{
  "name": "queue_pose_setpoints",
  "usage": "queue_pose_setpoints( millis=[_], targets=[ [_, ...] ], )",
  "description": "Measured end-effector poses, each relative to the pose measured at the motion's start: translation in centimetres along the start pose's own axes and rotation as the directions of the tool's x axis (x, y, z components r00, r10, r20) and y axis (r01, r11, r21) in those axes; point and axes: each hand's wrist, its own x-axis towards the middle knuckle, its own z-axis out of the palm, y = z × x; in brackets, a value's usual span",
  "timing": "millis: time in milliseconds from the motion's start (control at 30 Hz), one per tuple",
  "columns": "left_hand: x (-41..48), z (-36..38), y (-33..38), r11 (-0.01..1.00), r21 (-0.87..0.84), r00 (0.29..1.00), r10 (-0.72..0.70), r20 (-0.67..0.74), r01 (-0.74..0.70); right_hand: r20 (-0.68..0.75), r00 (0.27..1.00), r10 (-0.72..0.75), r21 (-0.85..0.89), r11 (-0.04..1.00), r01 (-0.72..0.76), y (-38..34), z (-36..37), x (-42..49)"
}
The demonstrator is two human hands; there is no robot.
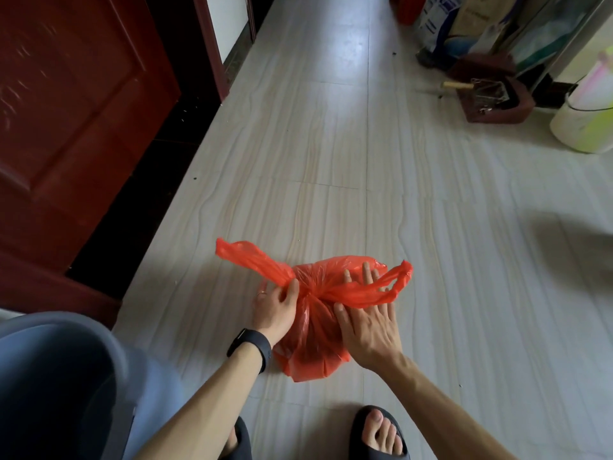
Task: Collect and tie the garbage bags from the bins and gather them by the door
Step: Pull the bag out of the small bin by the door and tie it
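Observation:
A red plastic garbage bag (311, 340) lies on the pale tiled floor just in front of my feet. Its two handle loops are crossed at the neck. My left hand (273, 308) grips the left handle loop, which trails up and to the left. My right hand (368, 320) lies flat over the bag with straight, spread fingers, and the right handle loop runs across those fingers toward the right. A dark red wooden door (76, 127) stands at the left.
A blue-grey bin (66, 376) sits at my lower left. At the far right are a dark red dustpan (494, 97), a white and green bucket (587, 111) and bags against a cabinet. My sandalled feet (379, 433) are at the bottom.

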Motion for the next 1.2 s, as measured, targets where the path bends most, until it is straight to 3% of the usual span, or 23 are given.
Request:
queue_pose_setpoints(
  millis=[67,167,233,267,333,367,533,633,800,900,967,1067,1133,1200],
  targets=[
    [-0.2,0.4,0.3,0.985,-0.031,0.984,0.168,-0.052,-0.17,-0.025,0.997,-0.073,-0.011,0.997,0.073,-0.2,0.0,1.1],
    [-0.7,0.7,1.0,0.969,-0.046,0.968,0.239,-0.077,-0.243,-0.081,0.984,-0.157,0.098,0.982,0.164,-1.4,0.2,2.8],
    [-0.6,0.9,1.0,0.977,0.014,0.971,0.211,-0.112,-0.211,-0.08,0.996,-0.04,0.269,0.961,0.06,-2.7,0.1,3.5],
    [-0.5,1.0,0.8,0.982,0.015,0.975,0.187,-0.117,-0.186,-0.021,0.997,0.079,0.358,0.931,-0.067,-3.2,0.0,3.8],
    [-0.2,0.9,1.0,0.987,0.036,0.977,0.162,-0.141,-0.159,0.142,0.945,0.294,0.501,0.802,-0.324,-3.9,-0.3,4.7],
    [-0.3,0.7,1.5,0.985,0.05,0.973,0.171,-0.155,-0.165,0.186,0.923,0.338,0.537,0.751,-0.384,-4.0,-0.2,4.9],
    [-0.2,0.2,1.6,0.971,0.091,0.972,0.228,-0.061,-0.222,0.146,0.937,0.317,0.633,0.698,-0.335,-4.5,-0.2,5.1],
    [-0.4,0.0,1.0,0.932,0.177,0.935,0.339,-0.105,-0.317,0.256,0.909,0.329,0.64,0.647,-0.415,-4.4,-0.2,5.1],
    [-0.4,0.0,-0.3,0.733,0.427,0.807,0.59,-0.012,-0.529,0.385,0.866,0.32,0.606,0.619,-0.499,-4.0,-0.2,5.7],
    [0.1,-0.7,0.0,0.497,0.616,0.689,0.717,0.105,-0.611,0.424,0.855,0.3,0.55,0.664,-0.506,-4.2,-0.9,6.0],
    [0.4,-1.2,0.7,0.358,0.75,0.681,0.713,0.165,-0.557,0.531,0.812,0.243,0.584,0.589,-0.558,-4.6,-1.7,6.1],
    [0.8,-1.0,0.8,0.321,0.754,0.671,0.711,0.208,-0.573,0.629,0.771,0.101,0.676,0.42,-0.606,-5.3,-2.8,5.9],
    [0.3,-0.4,0.9,0.285,0.751,0.642,0.731,0.231,-0.595,0.615,0.766,0.189,0.643,0.441,-0.626,-5.5,-2.6,5.8],
    [-0.6,-0.4,1.6,0.263,0.749,0.623,0.743,0.244,-0.608,0.521,0.732,0.439,0.574,0.455,-0.681,-5.7,-2.0,6.0]
  ],
)
